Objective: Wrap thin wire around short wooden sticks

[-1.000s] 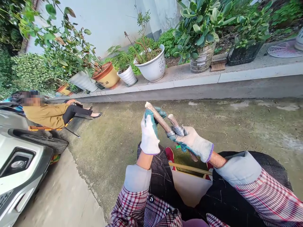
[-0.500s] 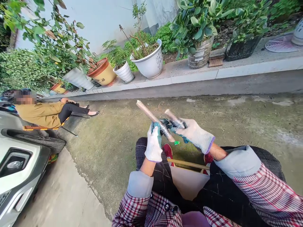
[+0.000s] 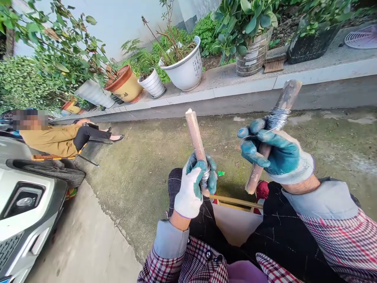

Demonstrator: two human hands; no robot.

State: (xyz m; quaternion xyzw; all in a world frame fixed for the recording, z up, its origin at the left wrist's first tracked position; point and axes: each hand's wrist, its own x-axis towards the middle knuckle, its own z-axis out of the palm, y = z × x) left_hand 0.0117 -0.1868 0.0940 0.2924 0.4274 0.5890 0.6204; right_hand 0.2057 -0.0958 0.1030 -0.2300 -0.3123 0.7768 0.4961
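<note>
Both my hands wear white gloves with teal palms. My left hand (image 3: 193, 184) is closed round a pale wooden stick (image 3: 194, 131) held upright, with a coil of thin silver wire (image 3: 205, 177) wound on it at my fingers. My right hand (image 3: 275, 153) is closed round a second, darker stick (image 3: 282, 100) tilted to the right, with a wire coil (image 3: 276, 118) above my fingers. A thin wire strand (image 3: 226, 143) runs taut between the two sticks. My knees in dark checked trousers (image 3: 282, 232) are below.
A person in a mustard jacket (image 3: 53, 140) sits low at the left beside a silver car (image 3: 23, 200). A raised kerb (image 3: 235, 94) at the back carries several potted plants, among them a white pot (image 3: 187, 70). A thin bamboo cane (image 3: 235, 202) lies between my feet.
The two sticks were crossed close together; now my hands have pulled them apart. My right hand rose and moved right, and a strand of wire stretches between them.
</note>
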